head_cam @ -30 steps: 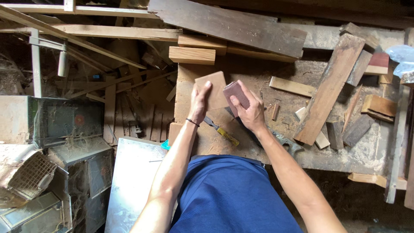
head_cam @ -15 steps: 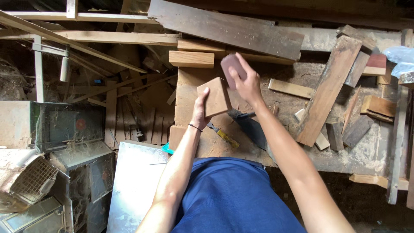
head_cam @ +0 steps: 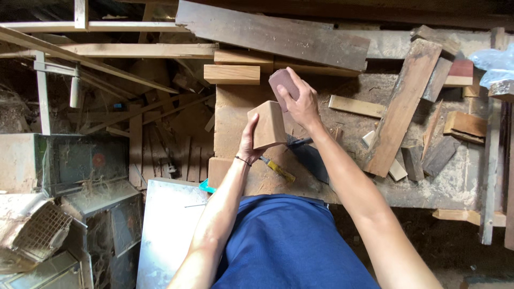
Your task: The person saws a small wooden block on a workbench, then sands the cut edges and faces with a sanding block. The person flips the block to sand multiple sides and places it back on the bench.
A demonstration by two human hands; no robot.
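My left hand [head_cam: 248, 140] grips a small tan wooden block [head_cam: 267, 124] and holds it lifted and tilted above the workbench [head_cam: 353, 123]. My right hand [head_cam: 301, 100] is closed on a reddish-brown sanding block [head_cam: 281, 82], held just above and behind the wooden block, close to its upper edge. Whether the two blocks touch I cannot tell. A thin dark band circles my left wrist. Below the block lies a yellow-handled tool [head_cam: 278, 169] on the bench.
A long plank [head_cam: 400, 109] leans across the bench at right among several wood offcuts [head_cam: 463, 124]. A short tan block [head_cam: 232, 74] and a grey board [head_cam: 278, 33] lie behind my hands. Metal sheet [head_cam: 168, 230] and rusty boxes [head_cam: 59, 160] stand to the left.
My left hand has lifted the wooden block off the bench and tilted it up. My right hand moved the sanding block up and away, then held it near the block's upper edge.
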